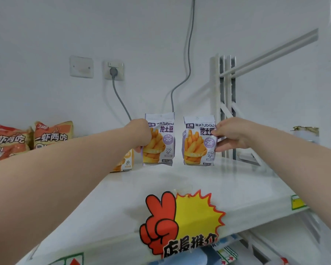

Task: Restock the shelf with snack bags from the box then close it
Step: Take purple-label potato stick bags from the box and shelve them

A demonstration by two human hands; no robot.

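Note:
Two purple-and-white snack bags with yellow fries on the front stand upright at the back of the white shelf (208, 184). My left hand (139, 135) grips the left snack bag (161, 142) by its left edge. My right hand (231, 134) pinches the right snack bag (198, 144) by its right edge. The bottoms of both bags rest on or just above the shelf surface. A third bag (125, 161) of the same kind, orange-toned, stands partly hidden behind my left forearm. The box is out of view.
Two orange shrimp-snack bags (52, 133) stand at the far left of the shelf. A grey cable (120, 100) runs from a wall socket down behind the bags. White shelf uprights (225, 104) rise at the right. A red-and-yellow promo sign (180, 220) hangs on the front edge.

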